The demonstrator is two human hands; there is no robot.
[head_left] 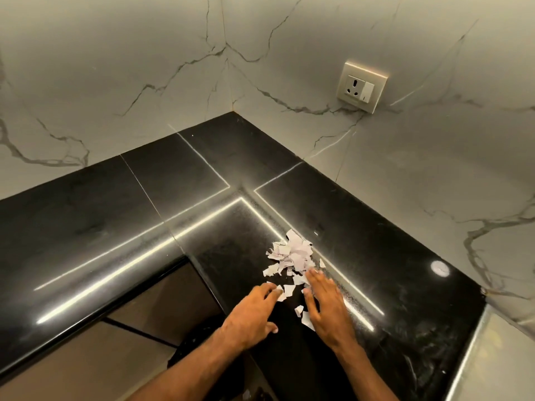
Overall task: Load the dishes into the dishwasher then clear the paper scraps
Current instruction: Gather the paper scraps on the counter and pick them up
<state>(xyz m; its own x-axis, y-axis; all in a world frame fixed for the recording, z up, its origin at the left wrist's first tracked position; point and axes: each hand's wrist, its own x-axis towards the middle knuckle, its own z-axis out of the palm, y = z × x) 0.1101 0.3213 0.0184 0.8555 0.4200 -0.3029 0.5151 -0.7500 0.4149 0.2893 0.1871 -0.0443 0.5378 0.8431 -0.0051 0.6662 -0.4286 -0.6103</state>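
Above a black stone countertop [115, 215], two bare hands close in on a heap of torn paper scraps [292, 253] lying near the counter's inner corner, at about 12 o'clock from the hands. The left hand [254, 311] rests with fingers spread and lightly bent, their tips touching loose pieces at the heap's 7 o'clock edge; it grips nothing. The right hand [327, 308] lies flat, fingers straight and together, at the heap's 5 o'clock side, with several scraps partly hidden under its palm and thumb. More stray pieces sit between the two hands. Both forearms are cut off by the lower edge. A wall socket [362, 86] sits on the marble-veined wall [434, 154] at 1 o'clock. Below the counter's lip, at 7 o'clock, a dark rounded shape [197, 342] is too shadowed to identify.
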